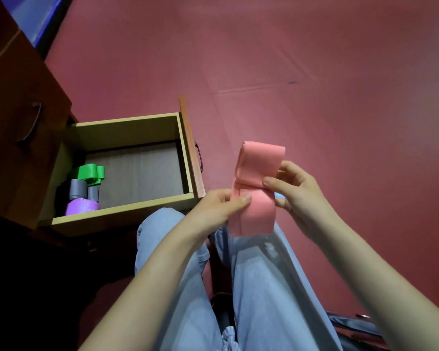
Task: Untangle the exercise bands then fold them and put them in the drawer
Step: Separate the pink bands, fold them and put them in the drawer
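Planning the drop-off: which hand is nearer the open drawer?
Left. The left hand pinches the pink band just beside the front corner of the drawer; the right hand holds the band's far side, farther away.

Dim, soft indoor light; deep shadow lower left, wide-angle bending at edges.

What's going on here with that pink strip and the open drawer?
A seated person is folding a pink exercise band over their lap. The left hand pinches its lower part, and the right hand holds the folded layers higher up. Beside their knee the drawer stands open, with a green band, a grey band and a purple band folded at one end.
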`<state>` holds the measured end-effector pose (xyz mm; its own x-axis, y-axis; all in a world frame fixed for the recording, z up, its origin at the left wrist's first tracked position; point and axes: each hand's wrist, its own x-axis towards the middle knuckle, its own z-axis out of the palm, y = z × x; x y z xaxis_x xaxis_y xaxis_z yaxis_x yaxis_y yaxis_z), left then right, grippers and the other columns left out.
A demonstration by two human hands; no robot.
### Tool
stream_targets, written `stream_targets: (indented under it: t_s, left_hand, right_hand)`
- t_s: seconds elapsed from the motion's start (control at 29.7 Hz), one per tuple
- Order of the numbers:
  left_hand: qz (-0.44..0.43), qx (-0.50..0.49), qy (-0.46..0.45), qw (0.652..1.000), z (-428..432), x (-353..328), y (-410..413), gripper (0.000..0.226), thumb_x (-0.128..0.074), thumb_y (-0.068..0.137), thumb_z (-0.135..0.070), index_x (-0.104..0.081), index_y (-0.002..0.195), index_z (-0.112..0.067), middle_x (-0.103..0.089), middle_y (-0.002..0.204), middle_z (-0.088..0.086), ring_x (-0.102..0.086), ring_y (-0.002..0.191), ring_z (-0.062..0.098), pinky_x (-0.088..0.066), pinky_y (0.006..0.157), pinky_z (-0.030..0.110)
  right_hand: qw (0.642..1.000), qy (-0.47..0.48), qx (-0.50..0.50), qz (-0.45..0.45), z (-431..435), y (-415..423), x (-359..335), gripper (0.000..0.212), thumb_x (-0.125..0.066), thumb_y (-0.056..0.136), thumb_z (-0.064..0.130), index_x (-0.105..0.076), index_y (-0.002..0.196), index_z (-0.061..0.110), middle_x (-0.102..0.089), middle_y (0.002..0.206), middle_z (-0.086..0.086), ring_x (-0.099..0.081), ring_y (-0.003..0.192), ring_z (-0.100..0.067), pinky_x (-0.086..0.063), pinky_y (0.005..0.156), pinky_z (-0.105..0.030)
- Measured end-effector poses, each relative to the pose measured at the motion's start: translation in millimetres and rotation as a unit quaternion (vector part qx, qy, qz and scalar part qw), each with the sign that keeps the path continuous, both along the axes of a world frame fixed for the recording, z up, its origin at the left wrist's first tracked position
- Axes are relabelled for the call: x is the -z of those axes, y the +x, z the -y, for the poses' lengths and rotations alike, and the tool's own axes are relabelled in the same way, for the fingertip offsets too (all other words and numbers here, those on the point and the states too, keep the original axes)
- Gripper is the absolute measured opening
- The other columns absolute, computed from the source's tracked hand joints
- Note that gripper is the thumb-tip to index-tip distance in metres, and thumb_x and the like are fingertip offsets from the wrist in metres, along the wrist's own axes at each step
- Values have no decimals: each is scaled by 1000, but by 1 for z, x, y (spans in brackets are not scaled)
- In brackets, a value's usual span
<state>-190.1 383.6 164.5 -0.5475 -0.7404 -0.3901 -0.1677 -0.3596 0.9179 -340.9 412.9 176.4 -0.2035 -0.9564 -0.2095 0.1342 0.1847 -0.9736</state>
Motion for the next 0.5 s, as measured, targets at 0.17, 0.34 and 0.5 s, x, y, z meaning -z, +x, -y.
stream_targets:
  t_s: [0.17, 0.34, 0.5]
  left_hand:
    - [53, -20, 29, 998, 2, 5, 5, 24, -51, 89, -32, -62, 76, -16, -60, 61, -6, -55, 53, 5, -39, 49, 18]
    - [-23, -82, 87, 992, 3, 3, 2, 14, -55, 88, -17, -66, 82, -11, -67, 81, 6, -65, 63, 12, -55, 56, 23]
    - [-136, -125, 200, 962, 6, 0, 0, 25, -38, 92, -11, -61, 99, -4, -64, 92, 13, -64, 75, 18, -57, 67, 36]
  right_hand:
    - [999, -39, 12, -15, 1, 1, 7, 21, -64, 76, 0, -61, 83, 20, -61, 78, 0, -59, 66, -6, -50, 59, -18]
    - [987, -100, -45, -116, -3, 2, 8, 27, -64, 72, -6, -64, 72, 22, -67, 74, 12, -59, 73, 3, -46, 66, -11]
    - [982, -97, -72, -144, -6, 3, 12, 38, -56, 76, -17, -65, 70, 20, -58, 92, 4, -57, 80, 7, -44, 72, -8]
